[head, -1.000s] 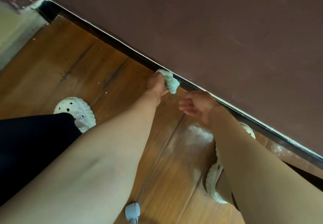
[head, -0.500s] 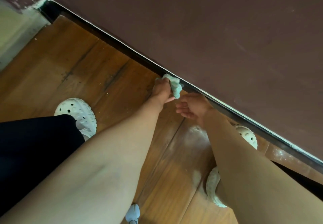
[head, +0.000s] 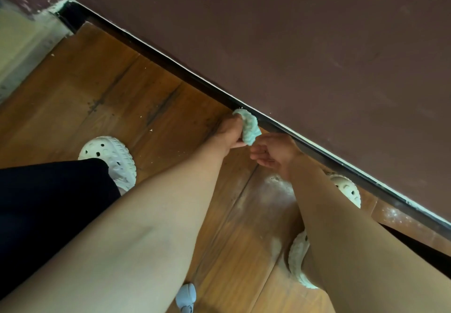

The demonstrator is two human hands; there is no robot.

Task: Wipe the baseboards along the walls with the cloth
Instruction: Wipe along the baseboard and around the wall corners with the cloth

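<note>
Two hands work low at the foot of the dark reddish-brown painted wall [head: 292, 44]. The left hand [head: 229, 134] has its fingers curled round a bunched pale-green terry cloth [head: 249, 127]. It presses the cloth against the dark baseboard strip [head: 170, 68], near frame centre. The right hand [head: 273, 151] sits just beside the cloth's lower tip, fingers loosely curled and holding nothing. I cannot tell whether it touches the cloth.

The baseboard's long axis runs diagonally, from the upper left of the frame down to the right edge. The left hand lies on the floor side of it, with the cloth between fingers and strip. The right hand is down-frame along the same line.

Judgement: the left hand is the working one, and the wipe should follow that diagonal. The upper-left run toward the corner is open. The lower-right run passes behind the right hand and a white perforated clog [head: 346, 188].

White dust shows on the brown wooden floor planks [head: 122, 93] near the lower right.
</note>
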